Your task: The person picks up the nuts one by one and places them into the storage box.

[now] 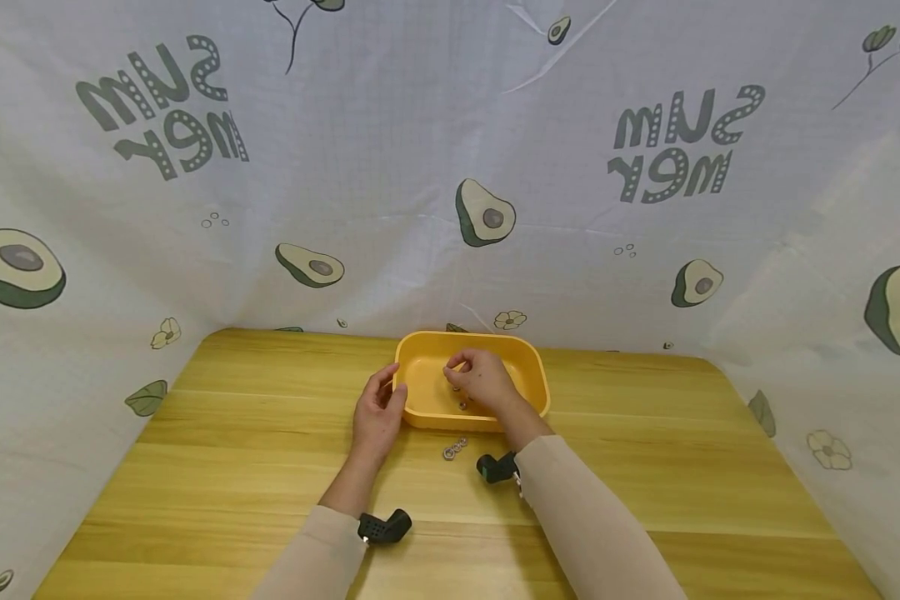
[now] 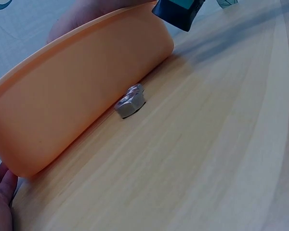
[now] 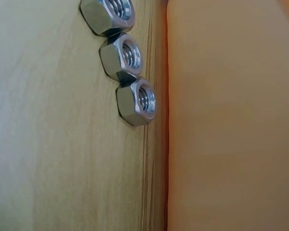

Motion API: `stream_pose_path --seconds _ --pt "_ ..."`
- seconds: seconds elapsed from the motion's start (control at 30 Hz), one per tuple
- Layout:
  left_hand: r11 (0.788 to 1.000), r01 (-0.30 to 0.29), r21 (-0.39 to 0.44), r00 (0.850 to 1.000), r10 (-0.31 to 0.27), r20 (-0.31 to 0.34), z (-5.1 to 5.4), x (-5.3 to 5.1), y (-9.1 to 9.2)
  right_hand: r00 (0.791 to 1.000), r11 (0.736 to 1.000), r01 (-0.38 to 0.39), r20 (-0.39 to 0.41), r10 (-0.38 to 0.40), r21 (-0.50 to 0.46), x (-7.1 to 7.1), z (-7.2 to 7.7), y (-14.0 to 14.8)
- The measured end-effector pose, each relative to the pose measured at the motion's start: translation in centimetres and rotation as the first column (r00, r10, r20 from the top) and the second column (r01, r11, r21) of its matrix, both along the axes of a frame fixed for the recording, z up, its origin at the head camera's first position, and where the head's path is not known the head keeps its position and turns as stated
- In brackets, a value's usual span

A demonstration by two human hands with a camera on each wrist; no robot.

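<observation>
Inside the yellow bin [image 1: 425, 337], the right hand [image 1: 483, 382] reaches over the near rim, thumb and fingertips drawn together; whether anything is between them cannot be made out. Small metal nuts [image 1: 462, 406] lie on the bin floor below it. At the bin's left end is the left hand [image 1: 377, 421], fingers loosely bent and thumb near the rim; the left wrist view shows its fingers [image 2: 5, 185] by the bin's corner. Three hex nuts [image 1: 449, 453] stand in a touching row on the table in front of the bin, large in the right wrist view [image 3: 137, 102].
The wooden table [image 1: 270, 417] runs out to both sides of the bin. A white cloth [image 1: 390, 275] printed with avocados hangs behind it. Black wrist cameras [image 1: 386, 527] sit on both forearms, the right one [image 1: 497, 468] close to the row of nuts.
</observation>
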State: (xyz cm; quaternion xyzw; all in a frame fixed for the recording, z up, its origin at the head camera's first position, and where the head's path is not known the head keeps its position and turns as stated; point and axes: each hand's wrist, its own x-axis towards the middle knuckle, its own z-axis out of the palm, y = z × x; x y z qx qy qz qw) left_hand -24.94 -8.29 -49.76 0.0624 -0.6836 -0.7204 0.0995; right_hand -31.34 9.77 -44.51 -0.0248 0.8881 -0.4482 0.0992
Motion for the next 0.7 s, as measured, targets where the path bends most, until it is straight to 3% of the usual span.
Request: stream_pose_path --seconds 0.47,0.7 --pt "1.000 0.004 0.005 1.000 -0.004 0.000 -0.06 -0.07 -0.06 0.998 0.998 0.055 -0.002 -0.055 0.043 -0.59 0.11 0.14" --pt "1.000 0.001 0.000 1.000 -0.001 -0.004 -0.18 -0.09 -0.03 0.998 0.998 0.049 -0.051 -0.047 0.048 -0.35 0.41 0.18"
